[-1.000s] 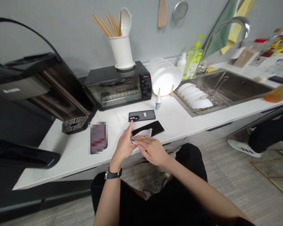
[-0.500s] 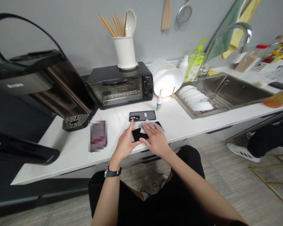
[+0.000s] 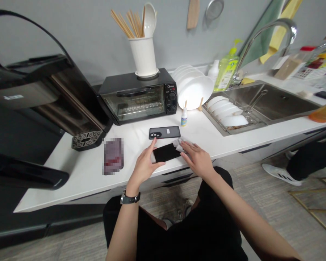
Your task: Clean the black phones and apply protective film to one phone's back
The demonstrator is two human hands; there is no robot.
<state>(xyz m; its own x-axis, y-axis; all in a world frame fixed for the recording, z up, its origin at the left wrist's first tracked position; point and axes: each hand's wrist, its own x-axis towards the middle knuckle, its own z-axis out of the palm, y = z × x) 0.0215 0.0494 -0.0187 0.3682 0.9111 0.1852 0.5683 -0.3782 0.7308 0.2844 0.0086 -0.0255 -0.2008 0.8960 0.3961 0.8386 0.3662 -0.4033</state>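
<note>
A black smartphone (image 3: 166, 153) lies screen up near the counter's front edge. At its left end my left hand (image 3: 145, 165) braces it, the thumb along the near edge and the fingers at the far corner. My right hand (image 3: 197, 159) presses a crumpled whitish wipe (image 3: 179, 144) over the right end of the screen, fingers stretched flat on it. Part of the wipe is hidden under those fingers. Just behind the smartphone sits a dark phone case (image 3: 164, 132) with camera cutouts and a small white label. A small white spray bottle (image 3: 184, 117) stands upright beyond it.
To the left lies a pixelated purplish item (image 3: 113, 156), beside a large black machine (image 3: 78, 108). Behind are a toaster oven (image 3: 139, 98), racked plates (image 3: 192, 90) and a sink (image 3: 285, 98) with bowls. Another person's shoe (image 3: 281, 174) shows at right.
My right hand has slid the wipe rightward along the screen, uncovering its middle. My left hand has stayed at the smartphone's left end. The camera view has shifted slightly.
</note>
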